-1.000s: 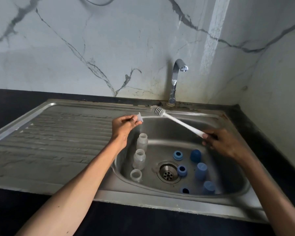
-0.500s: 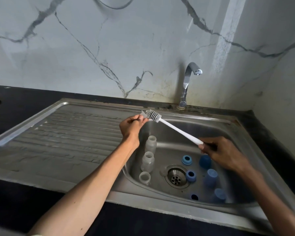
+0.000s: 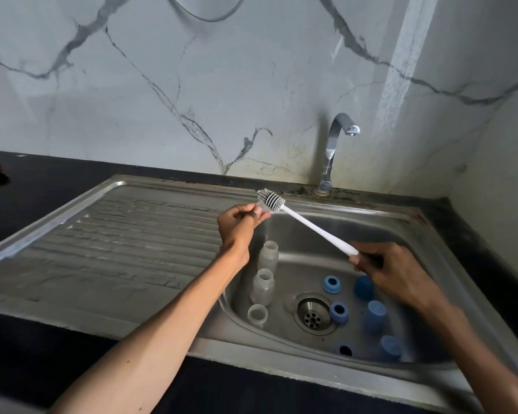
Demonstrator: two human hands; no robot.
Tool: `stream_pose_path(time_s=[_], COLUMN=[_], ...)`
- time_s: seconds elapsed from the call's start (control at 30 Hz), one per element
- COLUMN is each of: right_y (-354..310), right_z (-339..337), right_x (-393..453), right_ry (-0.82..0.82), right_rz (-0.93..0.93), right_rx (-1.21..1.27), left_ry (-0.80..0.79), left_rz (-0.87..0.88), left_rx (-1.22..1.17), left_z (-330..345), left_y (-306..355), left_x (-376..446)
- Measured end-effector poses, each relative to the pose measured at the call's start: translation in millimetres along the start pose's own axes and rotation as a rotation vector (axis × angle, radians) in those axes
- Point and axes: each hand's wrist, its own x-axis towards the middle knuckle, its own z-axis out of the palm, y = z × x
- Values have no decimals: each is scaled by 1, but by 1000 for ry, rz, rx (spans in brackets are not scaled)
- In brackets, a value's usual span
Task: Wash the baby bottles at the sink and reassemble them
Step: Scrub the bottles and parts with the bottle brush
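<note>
Above the sink basin's back left corner, the left hand (image 3: 240,225) pinches a small clear teat (image 3: 262,211) against the head of a white bottle brush (image 3: 307,224) gripped by the right hand (image 3: 392,273), while three clear bottles (image 3: 263,286) stand along the basin's (image 3: 401,231) left wall.
</note>
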Motion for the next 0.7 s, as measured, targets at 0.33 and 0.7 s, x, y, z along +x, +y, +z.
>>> stream_pose_path(time_s=[0.33, 0.7], right_y=[-2, 4], right_z=[1, -4], right_x=[0, 0], right_ry=[12, 21], right_rz=[-17, -12], right_rx=[12, 13], left_ry=[-469, -176], left_rz=[102, -19], left_rx=[427, 217], left_z=[-5, -7], left_y=[3, 9], left_x=[-2, 7])
